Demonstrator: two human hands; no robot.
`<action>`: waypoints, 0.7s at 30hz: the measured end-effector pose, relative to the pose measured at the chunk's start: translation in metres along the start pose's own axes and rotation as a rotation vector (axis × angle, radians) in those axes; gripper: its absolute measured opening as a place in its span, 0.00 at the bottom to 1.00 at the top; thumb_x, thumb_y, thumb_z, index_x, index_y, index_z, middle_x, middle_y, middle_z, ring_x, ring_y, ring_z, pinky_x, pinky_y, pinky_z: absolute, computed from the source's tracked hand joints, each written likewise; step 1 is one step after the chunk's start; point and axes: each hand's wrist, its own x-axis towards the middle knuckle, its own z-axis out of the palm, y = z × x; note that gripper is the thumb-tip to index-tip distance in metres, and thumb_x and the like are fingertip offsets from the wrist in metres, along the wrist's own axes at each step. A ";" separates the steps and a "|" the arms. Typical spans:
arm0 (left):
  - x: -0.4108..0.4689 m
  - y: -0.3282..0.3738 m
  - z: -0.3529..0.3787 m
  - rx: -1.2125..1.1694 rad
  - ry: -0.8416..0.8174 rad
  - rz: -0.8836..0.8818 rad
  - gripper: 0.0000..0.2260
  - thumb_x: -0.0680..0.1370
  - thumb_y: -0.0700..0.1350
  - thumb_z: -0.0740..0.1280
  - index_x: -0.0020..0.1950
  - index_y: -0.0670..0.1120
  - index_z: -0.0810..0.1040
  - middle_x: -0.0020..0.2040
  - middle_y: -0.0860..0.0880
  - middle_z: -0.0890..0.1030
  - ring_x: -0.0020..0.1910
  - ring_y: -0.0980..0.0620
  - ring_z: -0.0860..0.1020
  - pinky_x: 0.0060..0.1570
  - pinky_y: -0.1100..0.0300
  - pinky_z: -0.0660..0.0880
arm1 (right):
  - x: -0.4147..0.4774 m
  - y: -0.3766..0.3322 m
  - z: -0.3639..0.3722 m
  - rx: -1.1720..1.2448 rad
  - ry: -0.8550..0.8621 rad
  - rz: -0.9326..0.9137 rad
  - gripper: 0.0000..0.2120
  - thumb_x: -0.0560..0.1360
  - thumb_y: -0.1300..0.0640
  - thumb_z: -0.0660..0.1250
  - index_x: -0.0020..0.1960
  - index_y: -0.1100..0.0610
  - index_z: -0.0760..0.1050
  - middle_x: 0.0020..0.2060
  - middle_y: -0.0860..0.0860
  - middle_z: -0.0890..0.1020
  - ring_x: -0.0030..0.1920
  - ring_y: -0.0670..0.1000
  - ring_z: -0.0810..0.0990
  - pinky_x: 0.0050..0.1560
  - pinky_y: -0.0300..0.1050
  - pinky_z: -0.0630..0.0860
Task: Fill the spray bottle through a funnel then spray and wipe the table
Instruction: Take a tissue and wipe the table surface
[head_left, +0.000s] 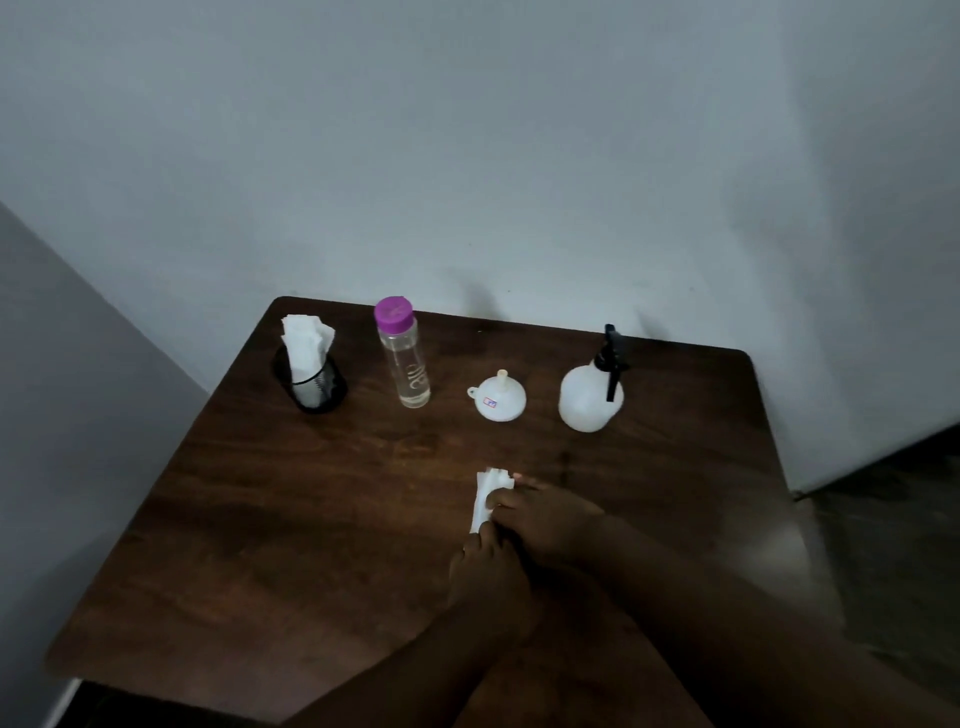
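A folded white tissue (484, 500) lies on the dark wooden table (311, 519) near its middle. My right hand (545, 514) grips the tissue's upper part with curled fingers. My left hand (488, 577), just below, pinches the tissue's lower end. At the back right stands the white spray bottle (589, 397) with its black trigger head on. To its left a white funnel (498, 399) sits upside down, spout up. A clear water bottle (404, 364) with a purple cap stands left of the funnel.
A black mesh holder (311, 382) with several white tissues stands at the back left. The table's back edge meets a pale wall. A dark floor drops away past the right edge (774, 457).
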 end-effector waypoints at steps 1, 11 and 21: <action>0.002 0.009 0.002 -0.003 -0.001 0.010 0.34 0.77 0.62 0.59 0.79 0.49 0.55 0.74 0.46 0.64 0.69 0.45 0.68 0.67 0.50 0.66 | -0.008 0.005 0.002 -0.005 -0.014 0.012 0.21 0.79 0.54 0.50 0.65 0.61 0.74 0.68 0.57 0.73 0.69 0.56 0.72 0.77 0.51 0.50; 0.020 0.087 0.028 0.049 0.016 0.070 0.34 0.77 0.62 0.57 0.79 0.49 0.57 0.75 0.47 0.65 0.70 0.44 0.67 0.68 0.49 0.66 | -0.089 0.049 0.014 0.042 -0.013 0.134 0.23 0.79 0.54 0.48 0.63 0.61 0.76 0.67 0.57 0.75 0.65 0.57 0.76 0.76 0.57 0.54; 0.041 0.151 0.044 0.050 -0.018 0.170 0.30 0.78 0.59 0.58 0.78 0.49 0.59 0.73 0.46 0.65 0.69 0.44 0.67 0.70 0.48 0.65 | -0.157 0.082 0.028 -0.008 -0.046 0.293 0.20 0.81 0.53 0.55 0.71 0.56 0.68 0.74 0.54 0.66 0.71 0.55 0.70 0.77 0.52 0.42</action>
